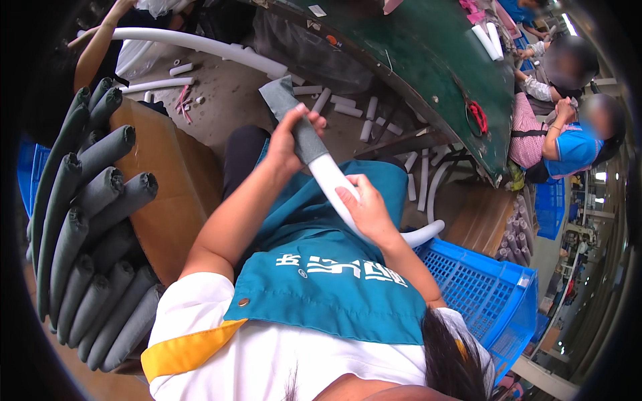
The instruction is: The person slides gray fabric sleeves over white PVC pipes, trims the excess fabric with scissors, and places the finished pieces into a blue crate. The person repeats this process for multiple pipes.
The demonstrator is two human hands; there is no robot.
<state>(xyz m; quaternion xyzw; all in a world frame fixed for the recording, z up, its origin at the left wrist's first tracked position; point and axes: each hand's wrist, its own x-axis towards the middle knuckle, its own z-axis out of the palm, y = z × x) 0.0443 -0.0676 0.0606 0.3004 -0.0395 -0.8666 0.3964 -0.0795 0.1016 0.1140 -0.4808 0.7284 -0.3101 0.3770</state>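
White T-shirt (334,361) and teal apron (321,317) nearest; grey-covered tubes (109,190) and cardboard box (167,187) left, blue plastic basket (468,277) right, green worktop (414,57) with red scissors (477,117) beyond. Left hand (292,138) clamped on grey fabric sleeve (311,146), right hand (367,209) wrapped around white foam tube (332,182) lower down. Tube slants above the lap, partly sheathed; sleeve's far end flat.

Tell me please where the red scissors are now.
In the head view, the red scissors lie at the upper right, on the green table, below two short white tubes and farther right than the person's right hand.
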